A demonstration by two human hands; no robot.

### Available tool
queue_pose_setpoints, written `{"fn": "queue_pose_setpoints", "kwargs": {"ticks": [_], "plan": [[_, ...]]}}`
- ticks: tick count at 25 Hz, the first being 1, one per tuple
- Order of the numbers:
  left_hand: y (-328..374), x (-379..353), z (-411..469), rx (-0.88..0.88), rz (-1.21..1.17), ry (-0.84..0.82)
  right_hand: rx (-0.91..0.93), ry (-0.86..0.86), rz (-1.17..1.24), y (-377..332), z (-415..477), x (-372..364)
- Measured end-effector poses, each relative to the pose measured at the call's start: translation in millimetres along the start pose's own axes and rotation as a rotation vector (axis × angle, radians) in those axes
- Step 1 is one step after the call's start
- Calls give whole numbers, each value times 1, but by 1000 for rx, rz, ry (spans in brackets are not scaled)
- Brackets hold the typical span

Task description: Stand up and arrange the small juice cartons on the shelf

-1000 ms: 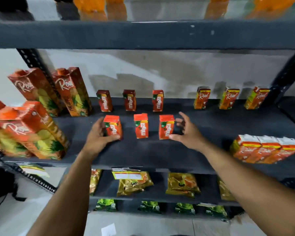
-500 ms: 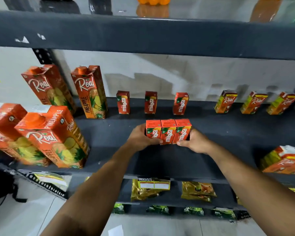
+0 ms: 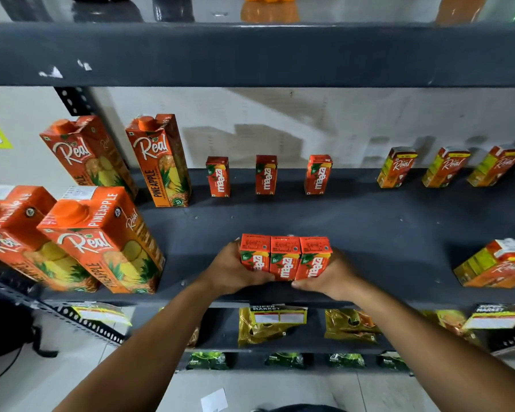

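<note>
Up close, the dark shelf (image 3: 369,233) carries four tall pineapple cartons (image 3: 158,162) at its left end, while the left hand (image 3: 229,272) and right hand (image 3: 330,278) press three small Maaza cartons (image 3: 284,257) together, upright and touching, near the front edge. Three more Maaza cartons (image 3: 266,174) stand spaced apart along the back edge.

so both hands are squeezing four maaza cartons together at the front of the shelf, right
Not quite: the head view shows three Maaza cartons, not four. The left hand and right hand do press them together, side by side and upright, at the front of the shelf.
</note>
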State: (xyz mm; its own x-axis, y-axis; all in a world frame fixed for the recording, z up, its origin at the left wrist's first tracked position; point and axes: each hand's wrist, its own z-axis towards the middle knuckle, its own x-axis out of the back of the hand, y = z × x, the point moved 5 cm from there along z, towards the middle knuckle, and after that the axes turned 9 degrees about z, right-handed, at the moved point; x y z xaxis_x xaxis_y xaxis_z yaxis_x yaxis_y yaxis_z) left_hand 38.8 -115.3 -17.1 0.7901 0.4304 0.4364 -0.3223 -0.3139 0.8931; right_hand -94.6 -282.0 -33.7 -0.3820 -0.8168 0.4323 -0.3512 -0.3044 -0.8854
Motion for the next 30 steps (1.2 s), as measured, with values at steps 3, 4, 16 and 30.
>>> {"fn": "queue_pose_setpoints", "kwargs": {"ticks": [3,4,16,30], "plan": [[-6,3,-9,21,-6,30,-28,-2,-31,-5,-3,-4],[-7,2,-11,27,-5,50,-32,-7,-33,-6,-4,-4],[-11,1,-10,84,-11,87,-36,6,1,-13,-8,-4],[7,4,-23,10,-139,115,75,-44,85,-14,-25,7]]}}
